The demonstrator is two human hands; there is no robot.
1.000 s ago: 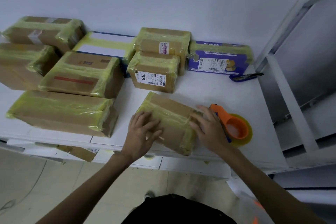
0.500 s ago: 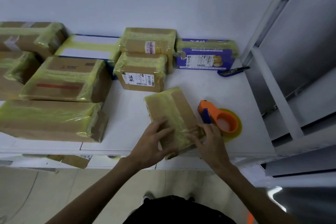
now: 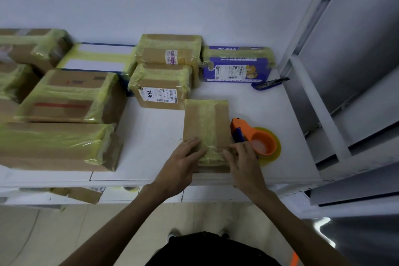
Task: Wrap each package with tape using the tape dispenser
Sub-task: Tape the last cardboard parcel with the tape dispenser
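Brown pkg (image 3: 192, 123) w/ yellow-green tape band (image 3: 207, 122); orange dispenser (image 3: 255, 139), purple-blue box (image 3: 237, 70).

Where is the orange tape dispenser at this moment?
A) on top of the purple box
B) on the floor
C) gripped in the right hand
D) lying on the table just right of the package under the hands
D: the tape dispenser lies on the white table beside the small package, on which the left hand and right hand rest.
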